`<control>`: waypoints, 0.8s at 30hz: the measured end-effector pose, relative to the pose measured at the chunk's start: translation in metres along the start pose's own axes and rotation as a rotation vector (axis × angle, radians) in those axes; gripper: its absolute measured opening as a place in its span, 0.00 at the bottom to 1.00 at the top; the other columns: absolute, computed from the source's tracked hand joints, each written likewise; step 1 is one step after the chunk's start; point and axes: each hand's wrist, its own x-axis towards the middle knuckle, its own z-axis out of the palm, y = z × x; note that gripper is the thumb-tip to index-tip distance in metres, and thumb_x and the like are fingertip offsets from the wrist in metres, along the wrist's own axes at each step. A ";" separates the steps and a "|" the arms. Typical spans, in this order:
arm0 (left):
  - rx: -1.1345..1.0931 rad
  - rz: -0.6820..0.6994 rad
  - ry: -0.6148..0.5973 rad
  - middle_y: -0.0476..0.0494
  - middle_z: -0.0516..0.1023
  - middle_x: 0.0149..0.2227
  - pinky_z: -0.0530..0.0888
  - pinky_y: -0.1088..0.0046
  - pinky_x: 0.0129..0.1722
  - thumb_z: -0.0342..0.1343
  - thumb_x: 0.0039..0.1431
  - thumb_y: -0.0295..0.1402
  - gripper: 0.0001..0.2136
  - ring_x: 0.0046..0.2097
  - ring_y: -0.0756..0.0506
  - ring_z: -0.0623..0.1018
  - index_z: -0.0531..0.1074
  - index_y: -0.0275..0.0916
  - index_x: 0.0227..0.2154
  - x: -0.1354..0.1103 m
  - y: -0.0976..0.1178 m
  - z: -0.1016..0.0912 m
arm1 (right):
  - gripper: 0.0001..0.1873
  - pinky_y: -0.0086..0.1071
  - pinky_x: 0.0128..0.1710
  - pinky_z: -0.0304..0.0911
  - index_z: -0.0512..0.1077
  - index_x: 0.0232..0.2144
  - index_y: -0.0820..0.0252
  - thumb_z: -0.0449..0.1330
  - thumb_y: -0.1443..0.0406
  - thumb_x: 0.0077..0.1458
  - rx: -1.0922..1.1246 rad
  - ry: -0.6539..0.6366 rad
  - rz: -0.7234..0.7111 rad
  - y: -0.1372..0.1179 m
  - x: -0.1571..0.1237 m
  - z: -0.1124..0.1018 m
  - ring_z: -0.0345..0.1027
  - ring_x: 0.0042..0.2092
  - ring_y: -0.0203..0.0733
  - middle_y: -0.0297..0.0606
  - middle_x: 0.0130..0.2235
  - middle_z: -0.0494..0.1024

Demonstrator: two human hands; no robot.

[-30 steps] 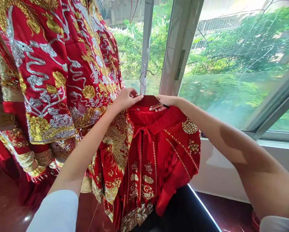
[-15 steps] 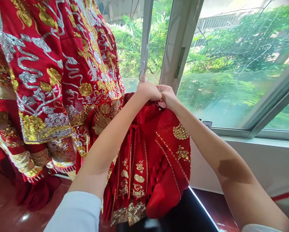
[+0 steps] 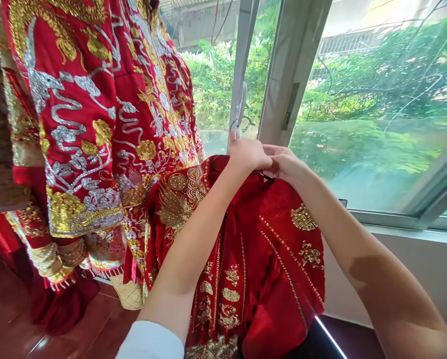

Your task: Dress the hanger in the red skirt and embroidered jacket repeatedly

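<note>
In the middle hangs a red embroidered jacket (image 3: 257, 249) with gold motifs and lines of beads. My left hand (image 3: 248, 153) is closed at its collar, one finger up beside the metal hook of a hanger (image 3: 250, 120). Right beside it, my right hand (image 3: 286, 162) is closed on the top of the same jacket, its fingertips mostly hidden behind my left hand. Most of the hanger is out of sight inside the jacket. A gold-patterned shoulder (image 3: 182, 192) of the jacket spreads out to the left, next to my left forearm.
Several red garments with silver and gold embroidery (image 3: 81, 149) hang close on the left. Behind my hands stands a window frame (image 3: 294, 65) with glass panes and greenery outside. A white wall (image 3: 388, 269) lies under the sill. The floor (image 3: 77, 329) is dark red tile.
The whole view has shifted, so the hands, jacket and hanging garments appear farther right and a little lower. Both hands keep their hold at the collar.
</note>
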 end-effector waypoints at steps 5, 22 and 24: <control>0.010 0.015 0.026 0.38 0.79 0.41 0.47 0.53 0.65 0.53 0.51 0.37 0.15 0.52 0.38 0.74 0.78 0.35 0.38 0.001 -0.001 0.004 | 0.28 0.23 0.19 0.62 0.74 0.41 0.63 0.58 0.79 0.33 0.090 0.048 0.139 0.004 0.004 -0.003 0.58 0.18 0.28 0.26 0.17 0.66; -0.196 0.172 0.148 0.46 0.77 0.31 0.49 0.50 0.62 0.50 0.50 0.25 0.13 0.45 0.43 0.75 0.78 0.41 0.33 -0.004 -0.020 0.014 | 0.26 0.33 0.35 0.73 0.74 0.40 0.57 0.68 0.71 0.33 -0.138 -0.380 0.209 0.013 -0.008 -0.036 0.74 0.36 0.40 0.35 0.34 0.78; -0.199 0.173 0.138 0.45 0.77 0.33 0.50 0.50 0.61 0.49 0.50 0.24 0.14 0.47 0.42 0.75 0.78 0.41 0.34 -0.006 -0.019 0.013 | 0.26 0.35 0.30 0.72 0.75 0.38 0.57 0.68 0.74 0.30 -0.260 -0.435 0.337 0.016 -0.009 -0.033 0.73 0.32 0.42 0.34 0.32 0.79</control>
